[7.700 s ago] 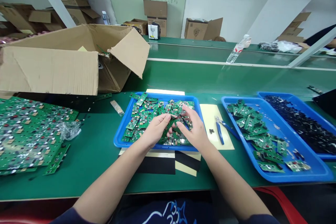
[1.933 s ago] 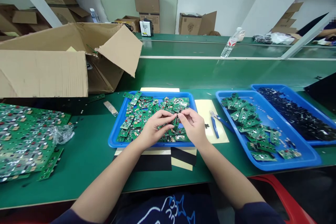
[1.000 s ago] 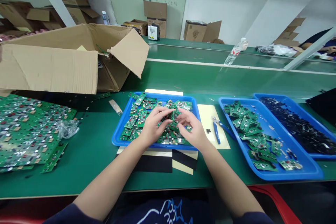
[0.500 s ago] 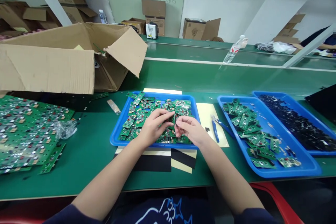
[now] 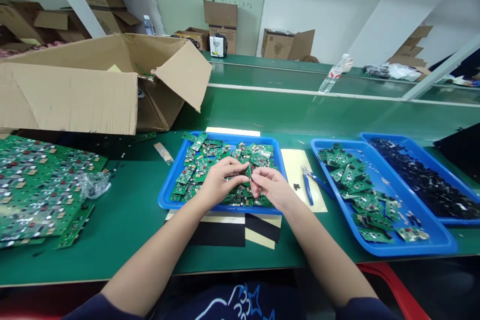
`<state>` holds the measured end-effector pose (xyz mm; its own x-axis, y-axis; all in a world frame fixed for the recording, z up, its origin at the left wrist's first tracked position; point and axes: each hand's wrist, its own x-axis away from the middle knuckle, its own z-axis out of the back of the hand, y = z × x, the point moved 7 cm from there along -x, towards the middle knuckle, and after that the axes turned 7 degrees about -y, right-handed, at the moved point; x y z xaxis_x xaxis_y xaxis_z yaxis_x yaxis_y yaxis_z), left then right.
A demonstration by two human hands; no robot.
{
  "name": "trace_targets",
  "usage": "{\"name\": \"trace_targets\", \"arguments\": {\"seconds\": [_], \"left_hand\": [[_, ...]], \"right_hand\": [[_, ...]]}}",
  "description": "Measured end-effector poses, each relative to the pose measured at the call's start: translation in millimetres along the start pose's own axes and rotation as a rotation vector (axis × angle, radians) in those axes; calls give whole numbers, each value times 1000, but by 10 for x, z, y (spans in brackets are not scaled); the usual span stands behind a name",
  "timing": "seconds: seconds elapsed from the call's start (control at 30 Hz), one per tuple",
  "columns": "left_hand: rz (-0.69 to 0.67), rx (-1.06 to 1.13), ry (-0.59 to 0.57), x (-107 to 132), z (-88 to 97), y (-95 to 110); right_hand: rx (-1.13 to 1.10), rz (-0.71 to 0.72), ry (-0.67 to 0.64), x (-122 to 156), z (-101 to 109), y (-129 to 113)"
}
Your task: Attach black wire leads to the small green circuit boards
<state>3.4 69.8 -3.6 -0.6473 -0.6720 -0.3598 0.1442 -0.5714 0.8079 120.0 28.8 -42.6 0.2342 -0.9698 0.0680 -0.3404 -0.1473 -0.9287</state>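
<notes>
Over the blue tray (image 5: 162, 194) in front of me, my left hand (image 5: 222, 180) pinches a small green circuit board (image 5: 250, 169) between thumb and fingers. The board stands on edge, mostly covered by fingertips. My right hand (image 5: 273, 187) meets it from the other side, thumb and forefinger pressed together at the board's edge. Whether a tiny part sits between those right fingertips is hidden. Beneath both hands, a heap of similar loose boards (image 5: 198, 170) fills the tray. Black and cream sheets (image 5: 221, 232) stick out under the tray's near rim.
To the right, blue-handled cutters (image 5: 308, 187) lie on a cream sheet (image 5: 288, 160). Beyond are a blue tray of boards (image 5: 416, 242) and another tray with black parts (image 5: 423, 170). Large board panels (image 5: 37, 185) and an open carton (image 5: 67, 95) occupy the left. A bottle (image 5: 332, 77) stands behind.
The hands stay together over the tray, the fingers shifting only slightly around the board. The whole view has moved a little; the trays and tools lie as before.
</notes>
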Motion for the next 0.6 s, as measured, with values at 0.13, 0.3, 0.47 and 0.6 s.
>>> {"name": "trace_targets", "arguments": {"seconds": [0.13,0.3,0.47,0.6], "left_hand": [[77,88,-61,-7,-36,-41],[104,104,-65,-14,-55,-42],[147,128,-81,-1,-98,-47],[125,108,-107,-5,-127,-6]], "right_hand": [[-14,-23,4,-9,12,31],[31,-6,23,-25,31,31],[131,35,41,-26,38,-36],[353,87,67,9,36,-110]]}}
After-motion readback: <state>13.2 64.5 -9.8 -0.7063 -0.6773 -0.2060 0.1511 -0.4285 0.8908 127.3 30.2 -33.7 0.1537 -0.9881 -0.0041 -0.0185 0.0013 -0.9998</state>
